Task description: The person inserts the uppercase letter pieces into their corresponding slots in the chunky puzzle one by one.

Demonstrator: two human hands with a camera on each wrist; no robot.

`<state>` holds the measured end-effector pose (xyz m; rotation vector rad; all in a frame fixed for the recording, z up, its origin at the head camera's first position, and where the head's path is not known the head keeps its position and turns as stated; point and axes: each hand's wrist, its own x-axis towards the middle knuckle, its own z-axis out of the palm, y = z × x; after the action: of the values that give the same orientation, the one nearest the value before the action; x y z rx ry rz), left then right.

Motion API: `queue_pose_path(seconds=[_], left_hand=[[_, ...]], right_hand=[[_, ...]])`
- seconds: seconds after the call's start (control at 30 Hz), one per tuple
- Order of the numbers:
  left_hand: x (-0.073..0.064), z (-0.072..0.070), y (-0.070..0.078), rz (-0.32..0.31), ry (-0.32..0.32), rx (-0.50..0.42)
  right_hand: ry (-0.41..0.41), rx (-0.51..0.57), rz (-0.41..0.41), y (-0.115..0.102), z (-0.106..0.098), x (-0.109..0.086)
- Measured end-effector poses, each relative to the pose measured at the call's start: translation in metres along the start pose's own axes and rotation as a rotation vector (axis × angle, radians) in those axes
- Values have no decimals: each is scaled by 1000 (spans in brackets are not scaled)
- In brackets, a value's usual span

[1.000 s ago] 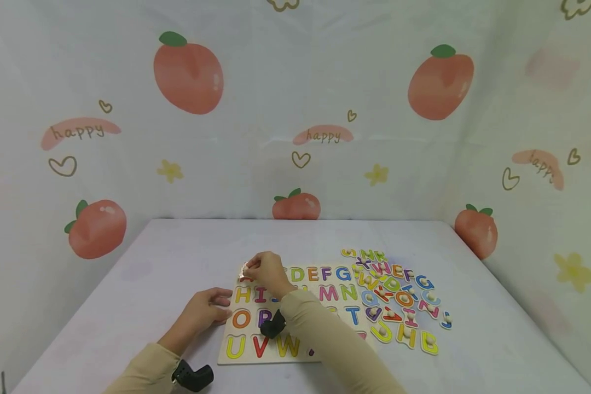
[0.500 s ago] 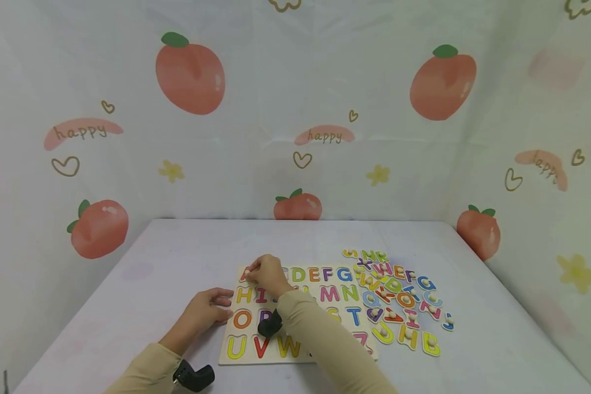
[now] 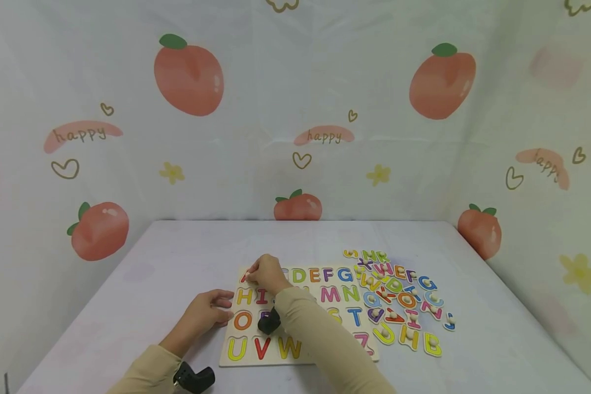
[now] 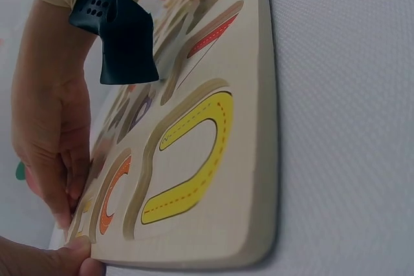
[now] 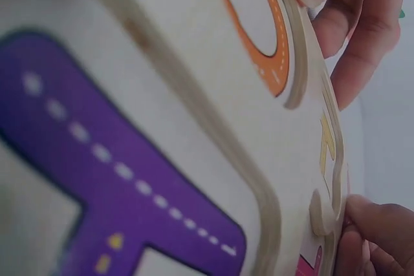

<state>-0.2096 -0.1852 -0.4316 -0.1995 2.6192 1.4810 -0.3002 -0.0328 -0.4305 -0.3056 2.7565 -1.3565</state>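
My right hand (image 3: pixel 270 275) reaches to the far left corner of a wooden alphabet puzzle board (image 3: pixel 256 363). Its thumb and fingertips pinch a red letter A puzzle piece (image 3: pixel 243 278) at the A slot; the fingers cover most of it. At the board's left side, my left hand (image 3: pixel 202 314) touches the edge beside the H and O slots with relaxed fingers. The left wrist view has the left thumb (image 4: pixel 61 258) at the edge and a yellow U recess (image 4: pixel 223 127) nearby. In the right wrist view, left fingers (image 5: pixel 362 43) lie along the edge near an orange O (image 5: pixel 281 43).
Several knobbed letter pieces lie loosely scattered to the right of the board, among them a yellow B (image 3: pixel 432 345), an orange O (image 3: pixel 406 300) and a blue G (image 3: pixel 427 283). A white table (image 3: pixel 177 246) meets a fruit-printed curtain (image 3: pixel 226 164) behind.
The letter A piece, tilted with a pale glare one second ago, now lies lower at its slot under my right fingers. My left hand stays at the board's edge.
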Motion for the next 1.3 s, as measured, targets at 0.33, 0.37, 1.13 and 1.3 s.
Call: queue_pose_path(seconds=[0.33, 0.37, 1.13, 1.3], left_hand=[[-1, 0, 2, -1, 1, -5], [0, 0, 2, -1, 1, -8], [-2, 1, 0, -6, 9, -10], [0, 1, -3, 0, 12, -6]], right_hand=[[-58, 16, 40, -2, -6, -1], [-71, 30, 50, -3, -8, -1], [-116, 257, -117, 27, -130, -42], [-83, 273, -141, 47, -162, -61]])
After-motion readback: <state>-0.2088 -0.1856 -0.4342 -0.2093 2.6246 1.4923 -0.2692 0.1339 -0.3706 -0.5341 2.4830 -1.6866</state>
